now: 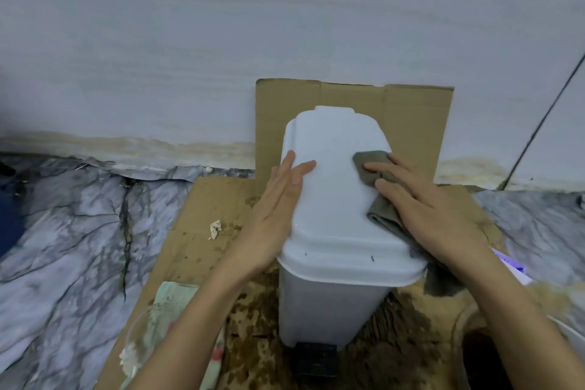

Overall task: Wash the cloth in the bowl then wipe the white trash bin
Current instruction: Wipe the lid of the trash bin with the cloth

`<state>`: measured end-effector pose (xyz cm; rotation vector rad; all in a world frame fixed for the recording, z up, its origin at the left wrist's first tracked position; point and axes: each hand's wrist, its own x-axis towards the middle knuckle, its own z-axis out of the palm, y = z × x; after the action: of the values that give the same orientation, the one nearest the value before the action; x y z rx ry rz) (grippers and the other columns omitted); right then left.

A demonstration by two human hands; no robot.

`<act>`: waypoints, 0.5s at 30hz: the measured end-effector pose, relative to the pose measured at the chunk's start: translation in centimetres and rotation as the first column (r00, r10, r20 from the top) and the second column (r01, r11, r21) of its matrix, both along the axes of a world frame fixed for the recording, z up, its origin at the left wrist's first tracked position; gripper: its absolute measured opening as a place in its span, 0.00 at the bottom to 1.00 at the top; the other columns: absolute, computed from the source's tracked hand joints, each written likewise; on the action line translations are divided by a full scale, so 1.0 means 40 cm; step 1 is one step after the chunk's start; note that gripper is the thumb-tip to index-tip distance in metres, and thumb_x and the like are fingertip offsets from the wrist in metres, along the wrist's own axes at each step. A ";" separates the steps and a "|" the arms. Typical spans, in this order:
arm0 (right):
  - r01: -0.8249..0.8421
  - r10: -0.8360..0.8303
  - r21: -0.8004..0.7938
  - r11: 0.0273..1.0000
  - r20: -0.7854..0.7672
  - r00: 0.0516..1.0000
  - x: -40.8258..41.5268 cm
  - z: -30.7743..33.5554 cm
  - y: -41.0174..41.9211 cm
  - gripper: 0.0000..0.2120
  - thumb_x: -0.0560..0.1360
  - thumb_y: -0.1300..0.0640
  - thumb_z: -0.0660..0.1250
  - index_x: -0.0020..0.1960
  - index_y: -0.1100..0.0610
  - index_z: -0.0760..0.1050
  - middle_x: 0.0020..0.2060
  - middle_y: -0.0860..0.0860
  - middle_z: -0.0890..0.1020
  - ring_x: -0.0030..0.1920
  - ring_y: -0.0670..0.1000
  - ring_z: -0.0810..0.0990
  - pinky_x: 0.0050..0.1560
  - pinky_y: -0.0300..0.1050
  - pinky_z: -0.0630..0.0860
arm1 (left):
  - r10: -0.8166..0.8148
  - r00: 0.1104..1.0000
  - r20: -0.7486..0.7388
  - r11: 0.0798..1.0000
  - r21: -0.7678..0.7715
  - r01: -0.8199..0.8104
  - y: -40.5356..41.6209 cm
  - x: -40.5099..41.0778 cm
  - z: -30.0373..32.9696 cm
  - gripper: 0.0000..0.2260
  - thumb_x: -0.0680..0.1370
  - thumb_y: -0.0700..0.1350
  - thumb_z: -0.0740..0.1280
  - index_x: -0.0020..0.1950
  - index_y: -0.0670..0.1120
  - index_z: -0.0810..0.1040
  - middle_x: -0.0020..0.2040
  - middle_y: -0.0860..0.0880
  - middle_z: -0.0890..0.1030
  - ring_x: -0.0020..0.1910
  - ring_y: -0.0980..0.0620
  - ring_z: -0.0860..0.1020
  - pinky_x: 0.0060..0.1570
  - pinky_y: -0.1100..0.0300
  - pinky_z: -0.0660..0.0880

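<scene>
One white trash bin (340, 231), lid shut, standing on cardboard (202, 209) against the wall (285, 25); one grey cloth (380, 196) on the lid's right edge, pressed under the flat open right hand (424, 209); left hand (278, 209) open, fingers extended, bracing the lid's left edge; one crumpled scrap (215, 229) left of the bin.

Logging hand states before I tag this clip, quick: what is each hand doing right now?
Left hand: open, flat against the left side of the white trash bin lid, holding nothing.
Right hand: open, palm down, pressing the grey cloth onto the lid.
</scene>
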<state>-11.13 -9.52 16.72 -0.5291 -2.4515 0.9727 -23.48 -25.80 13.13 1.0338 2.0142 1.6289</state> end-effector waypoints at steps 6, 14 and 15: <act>0.072 -0.139 0.611 0.788 0.063 0.988 -0.052 -0.040 -0.197 0.25 0.77 0.44 0.49 0.66 0.51 0.75 0.68 0.50 0.74 0.68 0.54 0.72 0.66 0.58 0.68 | -0.070 0.984 -0.166 0.998 -0.008 0.070 -0.023 -0.036 -0.040 0.15 0.83 0.50 0.55 0.63 0.71 0.60 0.71 0.68 0.58 0.74 0.66 0.53 0.72 0.67 0.53; 0.253 -0.180 0.585 0.770 -0.181 0.967 0.028 -0.113 -0.166 0.21 0.80 0.40 0.52 0.60 0.47 0.78 0.65 0.48 0.76 0.66 0.52 0.73 0.63 0.53 0.67 | 0.027 0.993 -0.113 0.999 -0.026 -0.030 0.011 -0.025 -0.022 0.14 0.81 0.60 0.49 0.61 0.77 0.65 0.72 0.73 0.54 0.75 0.64 0.51 0.76 0.50 0.51; 0.301 -0.212 0.459 0.836 -0.236 0.948 0.048 -0.122 -0.147 0.21 0.80 0.39 0.50 0.60 0.46 0.77 0.67 0.47 0.74 0.68 0.51 0.70 0.64 0.51 0.65 | 0.037 0.995 -0.089 0.999 -0.022 -0.040 0.010 -0.025 -0.026 0.16 0.79 0.64 0.47 0.63 0.74 0.67 0.71 0.75 0.54 0.75 0.65 0.51 0.76 0.50 0.50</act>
<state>-9.20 -15.40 11.84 -0.5458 -2.2667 0.2507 -24.49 -25.41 12.11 1.0823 2.1179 1.6001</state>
